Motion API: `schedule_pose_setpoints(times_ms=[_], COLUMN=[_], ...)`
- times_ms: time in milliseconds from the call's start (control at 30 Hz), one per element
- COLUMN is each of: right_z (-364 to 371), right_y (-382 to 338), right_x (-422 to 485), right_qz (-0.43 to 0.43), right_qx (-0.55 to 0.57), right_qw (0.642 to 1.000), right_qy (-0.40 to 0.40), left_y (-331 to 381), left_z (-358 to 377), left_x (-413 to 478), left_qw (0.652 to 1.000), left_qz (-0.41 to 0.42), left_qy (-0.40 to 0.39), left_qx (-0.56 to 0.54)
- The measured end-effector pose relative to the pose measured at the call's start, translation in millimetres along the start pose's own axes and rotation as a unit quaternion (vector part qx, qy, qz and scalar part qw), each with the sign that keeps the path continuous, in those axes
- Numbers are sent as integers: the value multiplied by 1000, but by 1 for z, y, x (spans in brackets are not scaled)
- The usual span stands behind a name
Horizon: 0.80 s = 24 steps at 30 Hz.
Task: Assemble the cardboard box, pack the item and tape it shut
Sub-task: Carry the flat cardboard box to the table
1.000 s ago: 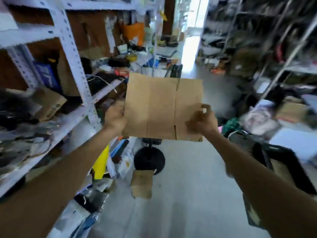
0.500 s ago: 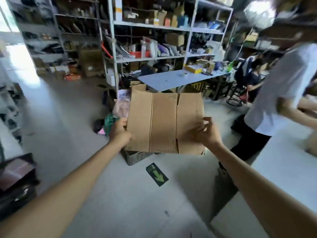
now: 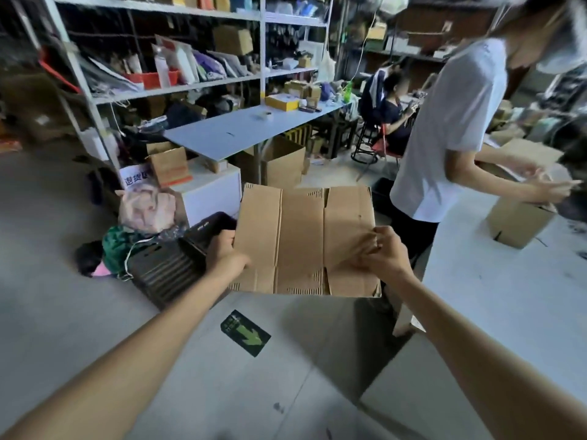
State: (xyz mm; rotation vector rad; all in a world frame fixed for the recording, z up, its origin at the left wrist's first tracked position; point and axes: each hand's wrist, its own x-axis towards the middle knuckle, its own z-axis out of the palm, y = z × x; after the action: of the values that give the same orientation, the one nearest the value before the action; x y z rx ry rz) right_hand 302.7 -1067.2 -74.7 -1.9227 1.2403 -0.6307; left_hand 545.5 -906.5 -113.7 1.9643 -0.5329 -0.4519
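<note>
Box (image 3: 301, 239): flattened cardboard, held in the air above the floor (image 3: 63, 312), broad face toward the camera. Its creases run from 12 to 6 o'clock, with slotted flaps along the top and bottom edges.

Left grip (image 3: 224, 249): closed on the box edge at 9 o'clock, fingers curled round the edge.

Right grip (image 3: 384, 252): closed on the right panel, toward 4 o'clock of the box. The fingers are curled against the cardboard face. Motion blur hides the exact finger placement.

Surroundings:
- Crate (image 3: 165, 268), black and ribbed, stands on the floor at 9 o'clock of the box, just beside the left grip.
- Sticker (image 3: 246, 333), dark with a green arrow, lies flat on the floor at 6 o'clock of the box.
- Desk (image 3: 508, 296), white, stands at 3 to 5 o'clock of the box.
- A second carton (image 3: 521, 220) stands on that desk at 3 o'clock.
- A person in a white shirt (image 3: 444, 131) stands at 2 o'clock, between the box and the second carton, hands over the desk.
- A blue desk (image 3: 222, 134) stands at 12 o'clock, well apart, with a shelf rack (image 3: 178, 84) behind it.
</note>
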Motion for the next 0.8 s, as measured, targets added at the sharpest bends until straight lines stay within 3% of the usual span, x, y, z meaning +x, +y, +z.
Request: schedule_pose_setpoints(times_ms=[333,600,800], right_z=[38,43,49], right_y=[-54,-49,-47], right_x=[160,315,460], right_qz=[5,25,28], right_qx=[-26,-47,-27], right_qw=[999,997,999], right_qy=[28,51,24], left_y=[46,83,119], left_z=[22,102,161], left_x=[184,326,438], left_qw=[998,991,994], left_qz=[11,10,-5], left_qy=[-50,-93,-79], left_qx=[38,90,80])
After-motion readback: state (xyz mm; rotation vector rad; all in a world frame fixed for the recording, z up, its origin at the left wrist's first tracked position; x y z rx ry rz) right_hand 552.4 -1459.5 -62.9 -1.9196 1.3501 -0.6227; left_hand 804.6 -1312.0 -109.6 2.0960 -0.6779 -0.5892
